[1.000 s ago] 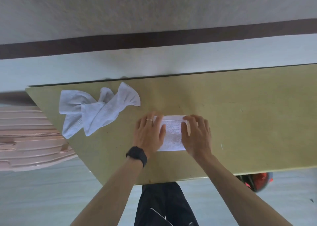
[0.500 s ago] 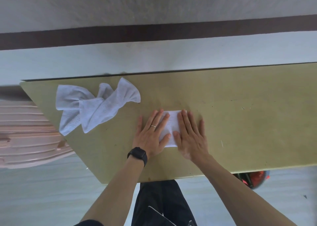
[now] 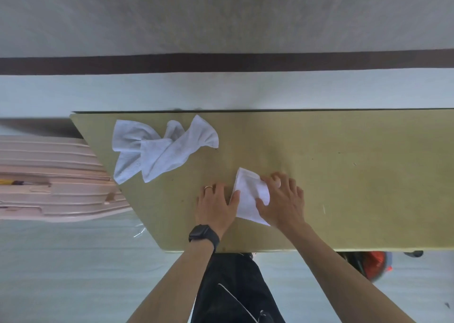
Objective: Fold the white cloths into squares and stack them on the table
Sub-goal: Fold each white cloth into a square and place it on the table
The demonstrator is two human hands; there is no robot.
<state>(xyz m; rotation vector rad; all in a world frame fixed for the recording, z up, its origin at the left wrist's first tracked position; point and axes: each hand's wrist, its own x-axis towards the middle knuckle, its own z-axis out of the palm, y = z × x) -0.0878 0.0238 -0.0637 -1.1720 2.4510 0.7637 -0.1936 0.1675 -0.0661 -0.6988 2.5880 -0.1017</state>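
Observation:
A small folded white cloth [image 3: 248, 195] lies skewed on the yellow-green table [image 3: 344, 187], near its front edge. My right hand [image 3: 285, 200] grips the cloth's right side, thumb on top and fingers curled at its far right edge. To the cloth's left, my left hand [image 3: 213, 205] rests on the table with bent fingers, and its thumb touches the cloth's left edge. A pile of loose, crumpled white cloths [image 3: 159, 148] sits at the table's back left.
A pink ribbed suitcase [image 3: 49, 177] stands off the table's left end. A red and black object [image 3: 373, 261] shows below the front edge at the right. Bare tabletop stretches to the right of my hands.
Both hands lay flat on the folded cloth half a second ago. Now the right hand has curled round it and turned it askew, and the left hand has slid off to its left edge.

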